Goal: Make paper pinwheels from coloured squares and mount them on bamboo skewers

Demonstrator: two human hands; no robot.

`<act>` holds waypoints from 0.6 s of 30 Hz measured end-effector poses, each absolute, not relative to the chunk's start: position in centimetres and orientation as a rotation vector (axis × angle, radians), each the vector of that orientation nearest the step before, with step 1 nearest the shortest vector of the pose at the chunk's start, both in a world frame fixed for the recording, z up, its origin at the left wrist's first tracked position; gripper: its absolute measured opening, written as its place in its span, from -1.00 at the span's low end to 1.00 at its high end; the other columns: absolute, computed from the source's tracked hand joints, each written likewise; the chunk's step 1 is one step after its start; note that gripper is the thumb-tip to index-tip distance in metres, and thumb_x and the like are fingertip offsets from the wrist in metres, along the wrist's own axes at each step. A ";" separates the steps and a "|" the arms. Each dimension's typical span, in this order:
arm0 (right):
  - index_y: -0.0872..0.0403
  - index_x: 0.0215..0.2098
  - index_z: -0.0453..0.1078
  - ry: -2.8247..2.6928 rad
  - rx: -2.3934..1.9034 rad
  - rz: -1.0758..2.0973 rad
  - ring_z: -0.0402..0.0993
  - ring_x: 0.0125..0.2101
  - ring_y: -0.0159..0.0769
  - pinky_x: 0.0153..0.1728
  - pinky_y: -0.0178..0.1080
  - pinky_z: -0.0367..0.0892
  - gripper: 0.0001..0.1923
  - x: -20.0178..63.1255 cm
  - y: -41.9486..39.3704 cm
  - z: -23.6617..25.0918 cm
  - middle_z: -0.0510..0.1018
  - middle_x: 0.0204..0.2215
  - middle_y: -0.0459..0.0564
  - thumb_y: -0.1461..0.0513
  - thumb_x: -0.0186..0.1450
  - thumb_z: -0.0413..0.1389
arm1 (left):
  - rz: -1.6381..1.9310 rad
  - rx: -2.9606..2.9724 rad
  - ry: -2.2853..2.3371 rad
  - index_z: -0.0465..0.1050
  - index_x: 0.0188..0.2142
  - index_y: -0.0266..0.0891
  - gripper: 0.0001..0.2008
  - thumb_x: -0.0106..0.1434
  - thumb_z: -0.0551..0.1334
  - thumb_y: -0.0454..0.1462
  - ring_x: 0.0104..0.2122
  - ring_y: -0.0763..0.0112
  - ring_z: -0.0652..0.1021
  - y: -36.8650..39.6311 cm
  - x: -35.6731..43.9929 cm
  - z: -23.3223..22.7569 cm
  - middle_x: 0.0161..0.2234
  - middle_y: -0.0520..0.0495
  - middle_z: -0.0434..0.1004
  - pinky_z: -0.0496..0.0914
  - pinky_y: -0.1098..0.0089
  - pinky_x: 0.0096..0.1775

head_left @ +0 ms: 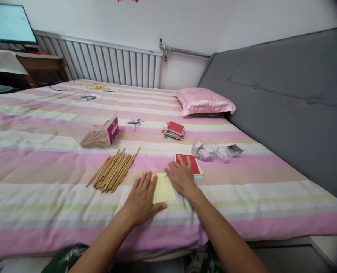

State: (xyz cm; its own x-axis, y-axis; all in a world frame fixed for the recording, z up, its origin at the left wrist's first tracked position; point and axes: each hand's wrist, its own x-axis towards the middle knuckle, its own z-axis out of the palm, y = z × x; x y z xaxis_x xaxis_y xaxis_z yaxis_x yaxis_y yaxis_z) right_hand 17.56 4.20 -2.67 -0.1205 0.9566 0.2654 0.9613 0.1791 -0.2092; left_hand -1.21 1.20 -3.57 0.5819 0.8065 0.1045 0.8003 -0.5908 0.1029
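Note:
A pale yellow square of paper [164, 189] lies flat on the striped bedspread in front of me. My left hand [142, 197] rests on its left edge, fingers stretched out and thumb along the near side. Just right of it, my right hand [182, 175] lies with fingers spread, the fingertips on a red paper square [196, 167] that tops a small pile with yellow and blue edges showing. Its thumb reaches the yellow sheet's upper right edge. Left of my hands lies a bundle of thin brown sticks [111, 172].
Beyond the sticks stands a clear plastic box [100, 132] holding sticks. A purple paper pinwheel [135, 121] and a stack of coloured paper [174, 131] lie farther back. Round clear containers [204, 151] sit at right, below a pink pillow [204, 101] and grey headboard [282, 87].

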 end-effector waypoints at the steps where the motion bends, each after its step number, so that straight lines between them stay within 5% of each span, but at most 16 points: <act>1: 0.08 -0.12 0.38 -2.117 -1.821 -0.030 -0.01 0.23 -0.07 0.19 0.11 -0.40 -0.51 17.8 4.2 -2.7 0.50 -0.04 0.04 0.01 0.39 -0.28 | 0.254 2.764 1.384 0.07 0.22 -0.46 -0.10 0.13 -0.03 0.22 0.24 -0.05 0.06 1.3 -1.3 -3.7 0.24 -0.49 -0.02 0.04 0.02 0.16; 10: 0.06 -0.18 0.42 -2.077 -1.835 -0.044 0.07 0.20 -0.06 0.17 0.15 -0.44 -0.48 18.8 3.7 -2.4 0.56 -0.13 0.03 0.01 0.39 -0.30 | 0.379 2.706 1.321 0.04 0.22 -0.43 -0.08 -0.01 0.32 0.02 0.24 -0.13 0.00 2.2 -1.1 -3.3 0.26 -0.56 -0.16 0.13 -0.01 0.12; 18: 0.04 -0.05 0.38 -2.047 -1.752 0.057 0.09 0.19 -0.11 0.17 0.11 -0.36 -0.59 18.3 3.5 -2.0 0.52 -0.06 0.04 0.09 0.39 -0.22 | 0.426 2.539 1.355 0.02 0.22 -0.33 0.02 -0.16 0.41 -0.02 0.24 -0.12 0.03 2.1 -2.7 -1.3 0.27 -0.53 -0.13 0.16 0.00 0.12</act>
